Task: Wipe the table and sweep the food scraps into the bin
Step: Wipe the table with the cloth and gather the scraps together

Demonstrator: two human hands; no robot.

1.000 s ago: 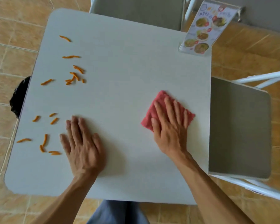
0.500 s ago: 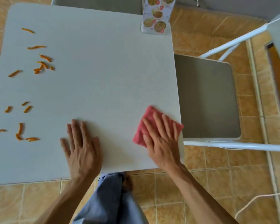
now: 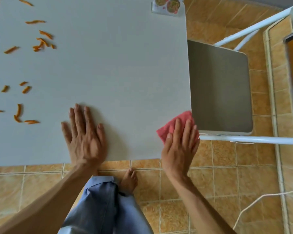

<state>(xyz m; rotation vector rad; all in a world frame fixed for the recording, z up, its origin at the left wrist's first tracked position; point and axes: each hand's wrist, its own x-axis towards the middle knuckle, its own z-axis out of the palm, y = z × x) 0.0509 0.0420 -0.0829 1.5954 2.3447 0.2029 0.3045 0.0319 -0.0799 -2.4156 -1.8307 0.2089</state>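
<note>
My right hand (image 3: 180, 142), spread flat on the pink cloth (image 3: 174, 125), has slid it to the table (image 3: 108, 65) corner at four o'clock, my left hand (image 3: 85, 134) stays splayed, and the orange scraps (image 3: 41, 41) at ten o'clock remain unswept.

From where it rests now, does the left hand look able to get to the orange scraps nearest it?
Probably yes. The left hand lies flat on the table, and the nearest orange scraps sit just to its left with only bare tabletop between them.
</note>
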